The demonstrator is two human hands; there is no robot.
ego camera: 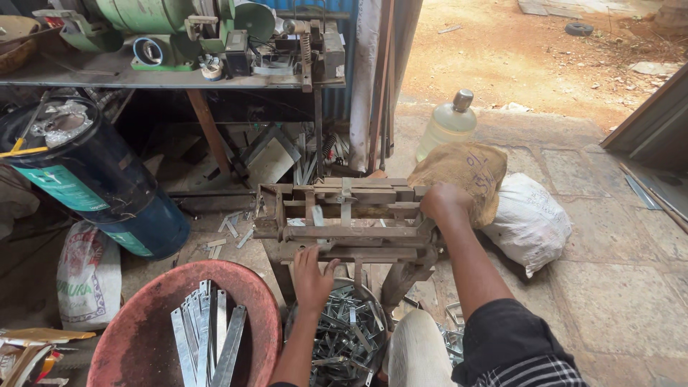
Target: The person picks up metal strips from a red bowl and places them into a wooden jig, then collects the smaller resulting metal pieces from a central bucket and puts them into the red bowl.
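While L hand [312, 278] rests flat, fingers spread, on the lower front bar of the rusty bending jig [344, 222], R hand [444, 202] is clenched over the jig's right end, prob. on a lever or handle; the grip itself is hidden behind the knuckles. L holds nothing that I can see.

Obs:
- Jig sits on a short stand betw. the person's knees, centre of view. Welded steel frame, looks heavy & stiff; judged not to shift under hand pressure.
- Flat metal strips [208, 333] lie in red basin [186, 322], near L side. Thin, galvanised, likely light but springy; edges prob. sharp, so best taken by the flat faces near mid-length, not the ends.
- Bent pieces [344, 337] piled in round pan [373, 301] just below the jig. Tangled, small, light; likely snag on each other when lifted.
- Blue drum [93, 179] on its side far L, burlap sack [466, 175] and white sack [527, 218] to the R, touching each other.
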